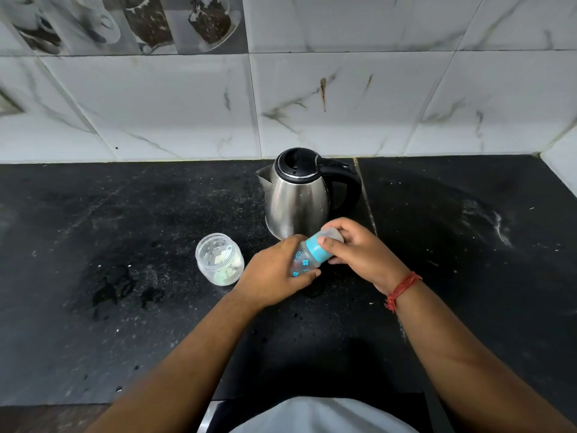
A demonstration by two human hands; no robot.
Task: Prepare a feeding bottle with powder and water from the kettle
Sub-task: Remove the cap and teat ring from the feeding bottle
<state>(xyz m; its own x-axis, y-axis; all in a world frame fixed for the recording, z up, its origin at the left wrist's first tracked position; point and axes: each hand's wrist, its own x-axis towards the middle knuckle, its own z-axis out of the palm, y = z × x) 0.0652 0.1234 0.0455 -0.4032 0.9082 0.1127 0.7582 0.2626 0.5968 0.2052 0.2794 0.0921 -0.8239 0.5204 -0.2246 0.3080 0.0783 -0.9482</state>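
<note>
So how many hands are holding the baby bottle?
2. The left hand grips the bottle body; the right hand grips its blue collar and cap.

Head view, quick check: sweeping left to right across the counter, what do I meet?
Open glass jar → left hand → feeding bottle → right hand → red wrist thread. The kettle stands behind the hands, overlapping them, so I leave it unplaced.

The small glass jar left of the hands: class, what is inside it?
The open jar holds pale, cream-and-greenish powder low against its right side; the rest looks clear. No lid or scoop shows. How deep the powder is at the bottom cannot be judged.
</note>
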